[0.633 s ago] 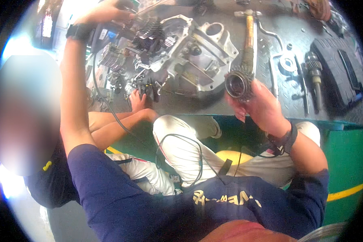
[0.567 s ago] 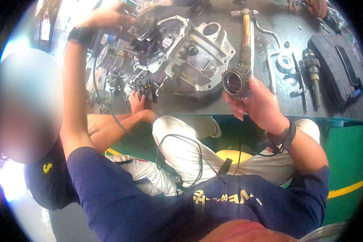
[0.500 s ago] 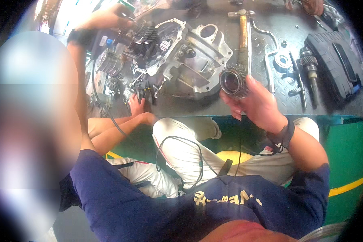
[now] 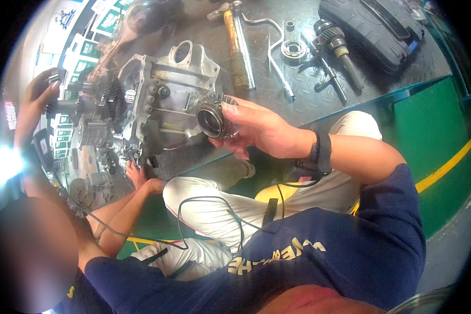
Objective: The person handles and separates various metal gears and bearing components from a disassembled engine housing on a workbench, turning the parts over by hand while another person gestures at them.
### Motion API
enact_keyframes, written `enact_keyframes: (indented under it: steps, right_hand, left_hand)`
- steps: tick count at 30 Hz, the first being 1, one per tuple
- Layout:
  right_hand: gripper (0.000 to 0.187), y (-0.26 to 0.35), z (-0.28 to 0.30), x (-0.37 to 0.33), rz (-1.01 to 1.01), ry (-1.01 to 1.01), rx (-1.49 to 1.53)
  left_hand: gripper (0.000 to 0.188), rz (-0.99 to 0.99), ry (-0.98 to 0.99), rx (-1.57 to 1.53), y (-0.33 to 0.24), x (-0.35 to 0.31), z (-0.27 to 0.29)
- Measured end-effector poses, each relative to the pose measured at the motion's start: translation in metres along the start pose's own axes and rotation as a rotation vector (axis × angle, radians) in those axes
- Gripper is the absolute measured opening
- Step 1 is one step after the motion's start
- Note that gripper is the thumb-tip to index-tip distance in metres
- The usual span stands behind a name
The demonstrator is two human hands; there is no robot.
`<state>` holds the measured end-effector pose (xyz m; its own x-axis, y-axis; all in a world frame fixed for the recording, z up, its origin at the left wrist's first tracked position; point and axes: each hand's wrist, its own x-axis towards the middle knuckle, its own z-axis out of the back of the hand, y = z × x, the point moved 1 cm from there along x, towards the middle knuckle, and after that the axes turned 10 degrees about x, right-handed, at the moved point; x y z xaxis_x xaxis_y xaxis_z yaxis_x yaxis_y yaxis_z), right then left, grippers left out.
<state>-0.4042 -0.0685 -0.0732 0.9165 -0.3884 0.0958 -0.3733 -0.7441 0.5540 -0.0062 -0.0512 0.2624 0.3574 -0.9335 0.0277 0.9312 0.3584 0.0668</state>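
Observation:
My right hand (image 4: 259, 128) is closed around a hollow toothed gear (image 4: 210, 121), its open bore facing up and left. It holds the gear above the right edge of a large cast-metal gearbox housing (image 4: 180, 99). Far to the left, my left hand (image 4: 43, 94) is raised with bent fingers around something small and dark that I cannot make out. Close by that hand, a cluster of dark gears (image 4: 110, 97) stands beside the housing. A co-worker's hand (image 4: 136, 175) touches small metal parts at the near left of the bench.
A hammer (image 4: 235, 47), a bent metal bar (image 4: 275, 57), a bearing ring (image 4: 293, 49), a geared shaft (image 4: 337, 42) and a thin rod (image 4: 332, 78) lie on the dark bench. Beyond them sits a black case (image 4: 374, 31). A cable (image 4: 209, 198) hangs across my lap.
My view has turned, shifting the bench in the picture. The right hand has carried the gear left from the hammer handle toward the housing. My left hand has drawn away from the gear cluster.

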Motion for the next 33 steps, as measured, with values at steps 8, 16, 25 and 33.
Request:
enact_keyframes:
  steps: [8,16,25,33]
  right_hand:
    - [0.050,-0.003,-0.007,-0.006,0.012,0.071,0.056]
    - [0.057,0.001,-0.006,-0.022,0.089,0.011,0.073]
    - [0.048,-0.011,0.001,-0.026,0.063,-0.120,0.083]
    - [0.047,-0.016,0.008,-0.024,0.080,-0.187,0.133]
  left_hand:
    - [0.066,-0.428,-0.281,-0.169,-0.103,-0.104,-0.071]
    - [0.083,-0.376,-0.149,-1.094,-0.173,-0.177,-0.185]
    - [0.064,-0.464,-0.295,-0.856,-0.228,-0.172,-0.238]
    - [0.062,-0.580,-0.324,-0.619,-0.234,-0.155,-0.227]
